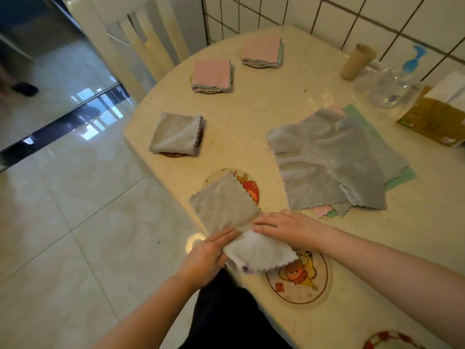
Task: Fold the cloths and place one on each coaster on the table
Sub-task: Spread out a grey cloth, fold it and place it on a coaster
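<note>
A grey cloth [224, 207] lies half-folded at the table's near edge, over part of a round cartoon coaster [247, 185]. My left hand [206, 258] grips the cloth's near end from the left, and my right hand [279, 226] presses flat on its middle. The cloth's pale end [261, 255] overlaps a second cartoon coaster [302, 280]. A folded grey cloth [176, 133] and two folded pink cloths [212, 74] [263, 50] each rest on a coaster further away. A pile of unfolded cloths [332, 157] lies to the right.
A cardboard tube [356, 61], a clear pump bottle [392, 84] and a tissue box [437, 114] stand at the back right by the tiled wall. A chair [141, 39] sits behind the table [251, 117]. A red-patterned coaster [392, 340] shows at the bottom right.
</note>
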A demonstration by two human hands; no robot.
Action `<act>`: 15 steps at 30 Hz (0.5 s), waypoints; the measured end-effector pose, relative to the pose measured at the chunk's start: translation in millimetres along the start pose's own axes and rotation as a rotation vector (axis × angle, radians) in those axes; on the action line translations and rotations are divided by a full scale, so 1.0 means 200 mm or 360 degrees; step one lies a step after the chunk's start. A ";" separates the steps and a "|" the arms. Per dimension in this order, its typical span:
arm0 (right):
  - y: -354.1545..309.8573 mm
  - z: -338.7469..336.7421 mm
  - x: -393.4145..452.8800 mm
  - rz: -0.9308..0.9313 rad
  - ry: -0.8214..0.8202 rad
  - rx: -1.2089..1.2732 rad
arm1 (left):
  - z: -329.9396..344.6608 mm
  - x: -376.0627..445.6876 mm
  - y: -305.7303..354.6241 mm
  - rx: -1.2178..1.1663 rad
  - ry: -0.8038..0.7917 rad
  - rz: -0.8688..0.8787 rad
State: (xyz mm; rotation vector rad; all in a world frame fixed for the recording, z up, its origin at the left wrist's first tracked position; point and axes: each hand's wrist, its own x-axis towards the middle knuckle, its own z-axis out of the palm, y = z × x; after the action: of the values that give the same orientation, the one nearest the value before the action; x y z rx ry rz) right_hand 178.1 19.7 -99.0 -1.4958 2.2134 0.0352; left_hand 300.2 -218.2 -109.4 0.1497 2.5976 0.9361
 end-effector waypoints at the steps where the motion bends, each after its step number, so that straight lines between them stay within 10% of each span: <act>1: 0.02 0.01 0.00 0.0035 0.0045 0.0136 | -0.01 0.00 0.01 -0.0122 0.0049 -0.0068; 9: 0.09 -0.10 0.22 0.0683 0.0525 0.1343 | -0.13 0.09 0.03 -0.1582 0.0564 -0.0791; 15: 0.11 -0.14 0.41 0.0874 0.0458 0.1052 | -0.12 0.15 -0.02 -0.1886 0.0685 -0.1074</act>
State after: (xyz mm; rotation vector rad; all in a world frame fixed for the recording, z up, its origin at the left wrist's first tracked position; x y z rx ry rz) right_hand 124.5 -50.8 -110.6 -0.5484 2.4423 -0.7006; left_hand 262.7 -228.7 -104.8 -1.2263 1.6926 2.0950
